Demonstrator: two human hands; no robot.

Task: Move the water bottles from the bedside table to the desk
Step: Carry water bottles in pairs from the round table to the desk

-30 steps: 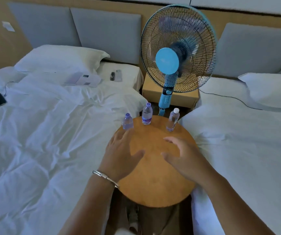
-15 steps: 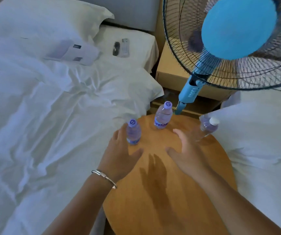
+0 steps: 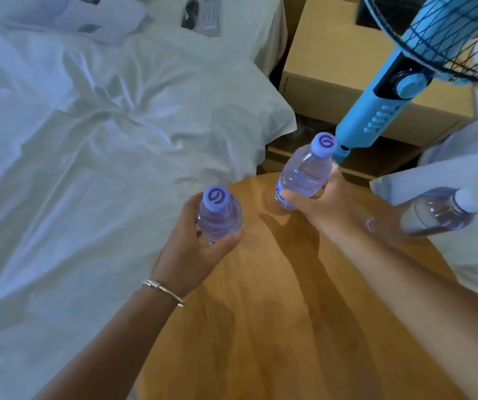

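While both hands close on bottles at the far edge of the round wooden table (image 3: 275, 313), the left hand (image 3: 191, 252) wraps its fingers round the purple-capped bottle (image 3: 219, 217) on the left, and the right hand (image 3: 321, 203) grips the middle purple-capped bottle (image 3: 304, 174). A white-capped bottle (image 3: 439, 212) stands untouched at the table's right edge, beside the blue fan stand (image 3: 376, 114).

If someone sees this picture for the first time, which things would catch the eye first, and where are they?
Two hands meet over the round wooden table: the left hand holds a purple-capped bottle at the table's left edge, and the right hand holds a second purple-capped bottle farther back. A white-capped bottle stands untouched at the right, and a bright blue fan rises behind.
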